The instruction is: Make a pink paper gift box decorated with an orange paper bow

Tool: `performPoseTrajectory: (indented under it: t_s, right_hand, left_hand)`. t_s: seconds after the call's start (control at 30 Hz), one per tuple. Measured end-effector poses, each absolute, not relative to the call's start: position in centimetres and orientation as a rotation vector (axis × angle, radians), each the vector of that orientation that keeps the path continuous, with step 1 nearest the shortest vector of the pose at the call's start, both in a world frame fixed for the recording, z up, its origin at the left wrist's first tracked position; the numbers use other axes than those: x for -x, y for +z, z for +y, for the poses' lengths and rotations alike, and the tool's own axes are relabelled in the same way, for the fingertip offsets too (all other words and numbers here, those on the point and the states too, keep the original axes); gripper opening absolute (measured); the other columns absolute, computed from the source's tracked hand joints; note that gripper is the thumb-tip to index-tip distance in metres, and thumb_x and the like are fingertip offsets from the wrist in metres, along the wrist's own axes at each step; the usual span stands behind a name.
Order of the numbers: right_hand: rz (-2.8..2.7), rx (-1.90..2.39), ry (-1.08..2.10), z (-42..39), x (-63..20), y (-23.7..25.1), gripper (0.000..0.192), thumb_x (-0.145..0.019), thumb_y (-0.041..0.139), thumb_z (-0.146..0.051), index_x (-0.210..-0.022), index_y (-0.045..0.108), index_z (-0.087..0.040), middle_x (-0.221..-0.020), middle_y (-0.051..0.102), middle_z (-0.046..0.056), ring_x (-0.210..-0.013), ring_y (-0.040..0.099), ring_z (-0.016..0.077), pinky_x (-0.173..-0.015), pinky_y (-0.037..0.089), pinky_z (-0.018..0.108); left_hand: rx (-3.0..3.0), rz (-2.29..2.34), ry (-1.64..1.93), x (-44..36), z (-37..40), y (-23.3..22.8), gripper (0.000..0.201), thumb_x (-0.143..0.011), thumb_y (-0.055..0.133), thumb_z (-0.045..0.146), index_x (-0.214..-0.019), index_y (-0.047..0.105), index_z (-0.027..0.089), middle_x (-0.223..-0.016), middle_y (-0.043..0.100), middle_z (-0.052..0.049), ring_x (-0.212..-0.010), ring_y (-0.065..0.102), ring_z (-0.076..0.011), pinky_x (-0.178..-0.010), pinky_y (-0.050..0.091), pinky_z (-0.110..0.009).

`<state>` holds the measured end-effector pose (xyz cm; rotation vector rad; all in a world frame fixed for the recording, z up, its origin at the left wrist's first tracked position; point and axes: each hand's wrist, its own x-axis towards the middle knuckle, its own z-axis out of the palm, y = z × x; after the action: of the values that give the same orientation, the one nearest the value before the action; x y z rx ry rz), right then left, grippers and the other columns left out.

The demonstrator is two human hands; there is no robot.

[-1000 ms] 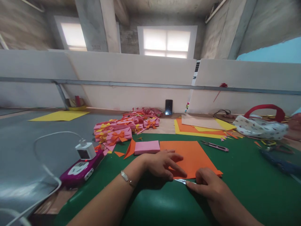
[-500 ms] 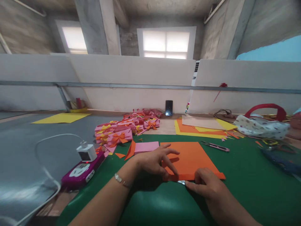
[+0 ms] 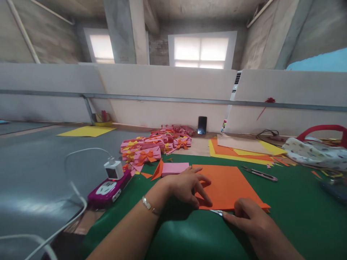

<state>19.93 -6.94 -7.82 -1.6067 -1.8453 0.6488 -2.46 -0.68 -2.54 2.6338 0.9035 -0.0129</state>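
Where both hands meet, orange paper point(image 3: 227, 184) (left hand point(image 3: 184, 186) atop).

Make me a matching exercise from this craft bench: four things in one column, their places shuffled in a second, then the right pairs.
Things:
1. orange sheet
2. phone
3. white charger
4. pink block

Places:
A. plugged into the purple power strip
B. leaning upright against the back wall
C. under the left hand on the green mat
D. just beyond the left hand, left of the orange sheet

Pairs: 1-C, 2-B, 3-A, 4-D
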Motion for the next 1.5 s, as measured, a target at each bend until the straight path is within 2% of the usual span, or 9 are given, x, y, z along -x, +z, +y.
performPoseTrajectory:
  t_s: [0.23, 0.43, 0.77, 0.93, 1.23, 1.33, 1.37, 1.43, 1.5]
  right_hand:
    - [-1.918, 1.669, 0.745, -6.5, -20.2, -7.6, 0.037, -0.074, 0.053, -0.050, -0.057, 0.036, -0.021, -0.064, 0.041, -0.001, -0.060, 0.043, 0.0159, -0.052, 0.037, 0.026]
    - [-1.936, 1.602, 0.706, -6.4, -19.9, -8.0, 0.036, -0.074, 0.053, -0.049, -0.057, 0.037, -0.021, -0.061, 0.041, -0.002, -0.058, 0.042, 0.0149, -0.050, 0.036, 0.025]
    - [-1.942, 1.604, 0.747, -6.4, -18.5, -7.8, 0.037, -0.074, 0.053, -0.049, -0.057, 0.037, -0.021, -0.063, 0.043, -0.001, -0.060, 0.043, 0.0151, -0.052, 0.037, 0.026]
    - [-1.995, 1.494, 0.766, -6.6, -18.0, -7.2, 0.033, -0.075, 0.054, -0.046, -0.058, 0.039, -0.021, -0.062, 0.042, -0.002, -0.060, 0.042, 0.0152, -0.053, 0.036, 0.026]
    - [-1.904, 1.515, 1.062, -8.0, -15.6, -7.3, 0.030, -0.068, 0.062, -0.043, -0.060, 0.045, -0.019, -0.065, 0.047, -0.002, -0.062, 0.047, 0.0139, -0.053, 0.037, 0.023]
    - [-1.901, 1.454, 0.917, -7.5, -19.3, -6.7, 0.025, -0.074, 0.056, -0.044, -0.067, 0.054, -0.020, -0.065, 0.053, 0.000, -0.062, 0.053, 0.0151, -0.053, 0.043, 0.023]
    - [-1.927, 1.396, 0.749, -7.1, -21.5, -6.3, 0.024, -0.079, 0.050, -0.043, -0.075, 0.059, -0.020, -0.071, 0.058, 0.002, -0.067, 0.056, 0.0164, -0.057, 0.046, 0.024]
    - [-1.926, 1.376, 0.566, -6.0, -26.6, -5.8, 0.027, -0.081, 0.047, -0.037, -0.099, 0.061, -0.023, -0.098, 0.061, 0.006, -0.092, 0.056, 0.0207, -0.079, 0.045, 0.029]
    - [-1.994, 1.462, 0.233, -4.8, -31.2, -5.7, 0.028, -0.079, 0.047, -0.032, -0.102, 0.063, -0.024, -0.101, 0.062, 0.008, -0.092, 0.059, 0.0235, -0.078, 0.047, 0.033]
  left_hand:
    - [-2.642, 0.890, 0.004, 2.4, -0.5, -2.8, 0.033, -0.072, 0.061, 0.034, -0.105, 0.063, 0.039, -0.136, 0.040, 0.005, -0.133, 0.016, -0.0278, -0.105, 0.013, -0.047]
    - [-2.621, 0.922, -0.032, 2.3, -0.5, -2.6, 0.034, -0.071, 0.062, 0.035, -0.105, 0.062, 0.041, -0.136, 0.039, 0.007, -0.133, 0.015, -0.0293, -0.104, 0.015, -0.049]
    - [-2.672, 0.893, 0.006, 2.2, -0.6, -2.6, 0.030, -0.075, 0.057, 0.032, -0.104, 0.063, 0.039, -0.133, 0.043, 0.004, -0.129, 0.026, -0.0267, -0.104, 0.019, -0.043]
    - [-2.656, 0.925, 0.038, 2.1, -0.7, -2.6, 0.025, -0.076, 0.056, 0.037, -0.100, 0.064, 0.041, -0.130, 0.046, 0.005, -0.129, 0.026, -0.0280, -0.103, 0.018, -0.049]
    - [-2.641, 0.930, 0.086, 2.0, -1.0, -2.3, 0.023, -0.075, 0.060, 0.037, -0.097, 0.066, 0.040, -0.128, 0.047, 0.002, -0.130, 0.023, -0.0299, -0.102, 0.020, -0.052]
    - [-2.612, 0.924, 0.179, 2.0, -1.4, -2.2, 0.019, -0.075, 0.059, 0.035, -0.092, 0.068, 0.040, -0.124, 0.051, 0.002, -0.129, 0.025, -0.0313, -0.103, 0.016, -0.055]
    - [-2.609, 0.911, 0.209, 1.9, -1.4, -2.3, 0.020, -0.075, 0.059, 0.031, -0.090, 0.069, 0.040, -0.124, 0.051, 0.002, -0.130, 0.024, -0.0317, -0.103, 0.014, -0.057]
    - [-2.602, 0.891, 0.278, 1.8, -1.4, -2.3, 0.024, -0.073, 0.060, 0.022, -0.086, 0.069, 0.039, -0.123, 0.052, 0.002, -0.130, 0.024, -0.0311, -0.103, 0.014, -0.058]
    - [-2.564, 0.903, 0.375, 1.4, -1.3, -2.4, 0.023, -0.072, 0.058, 0.017, -0.081, 0.071, 0.034, -0.120, 0.054, 0.000, -0.128, 0.029, -0.0278, -0.103, 0.022, -0.052]
